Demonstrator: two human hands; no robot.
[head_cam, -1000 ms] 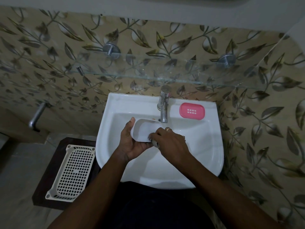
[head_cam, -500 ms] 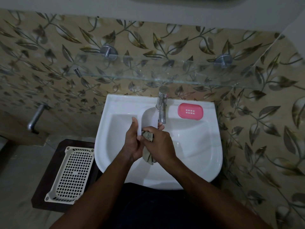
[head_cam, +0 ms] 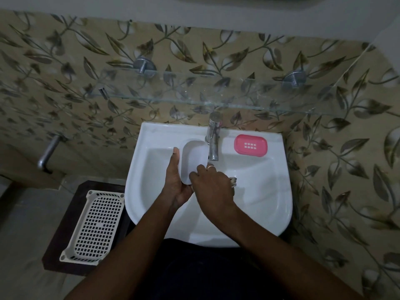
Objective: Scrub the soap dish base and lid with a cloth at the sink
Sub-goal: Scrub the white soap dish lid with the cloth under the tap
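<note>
1. Since half a second ago the right hand (head_cam: pixel 213 189) has slid from the white dish's upper face down to its near end, and the cloth (head_cam: pixel 233 180), then bunched between the hands, now shows only as a scrap past the right knuckles.
2. Right fingers curl closed around the cloth, tips pressing against the lower edge of the white dish (head_cam: pixel 193 159); a ring sits on one finger.
3. Left hand (head_cam: pixel 176 180) cups the dish from below and along its left side, thumb laid straight up the rim, likely to brace it against the rubbing.
4. The dish is held upright-lengthwise over the sink (head_cam: pixel 266 191), its far end just under the tap (head_cam: pixel 213 137), probably so it can be rinsed there; no water is visible.
5. Whether this white piece is base or lid, I cannot tell.
6. The pink piece (head_cam: pixel 250 145) lies flat on the sink's back ledge, right of the tap, apart from both hands, seemingly waiting its turn.
7. A white basket (head_cam: pixel 95 228) sits on a dark stool left of the sink.
</note>
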